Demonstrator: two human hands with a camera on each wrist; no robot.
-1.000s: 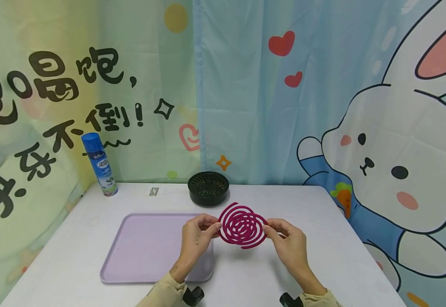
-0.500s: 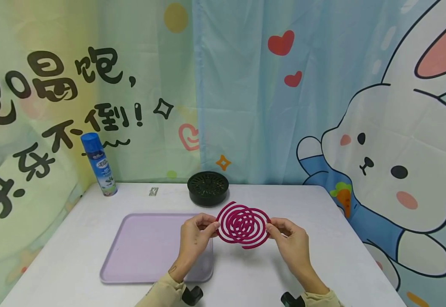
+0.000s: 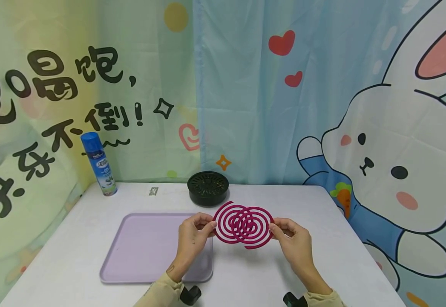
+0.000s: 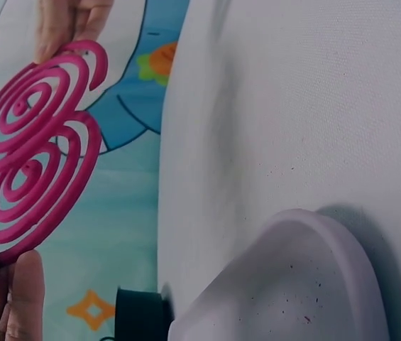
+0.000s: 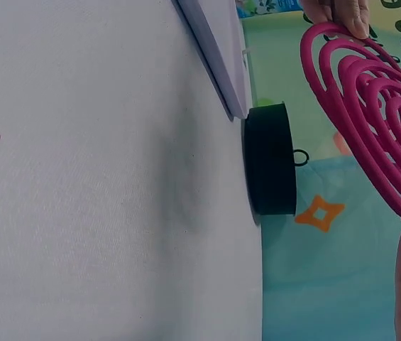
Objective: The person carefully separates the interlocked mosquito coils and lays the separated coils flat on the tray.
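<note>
Two magenta mosquito coils [image 4: 32,168] are held up above the table in front of me, partly overlapping. My left hand [image 3: 193,238] pinches the outer edge of the left coil [image 3: 223,223] between thumb and fingers. At the opposite side, my right hand [image 3: 293,247] pinches the outer edge of the right coil [image 3: 262,228] the same way. Seen from the left wrist, both spirals spread apart with their middles showing. In the right wrist view the coils [image 5: 349,121] line up more closely. Whether their strands are still interlocked, I cannot tell.
A lilac tray [image 3: 146,247] lies at the left, partly behind my left forearm. Behind the coils stands a round black tin [image 3: 208,189] with a slotted lid. A blue spray can [image 3: 100,164] and a small metal piece [image 3: 153,191] are at the back left of the white table [image 3: 322,230].
My hands have drawn slowly apart, left hand leftward and right hand rightward. The two coils have slid sideways, overlap less, and now show as two separate spirals.
</note>
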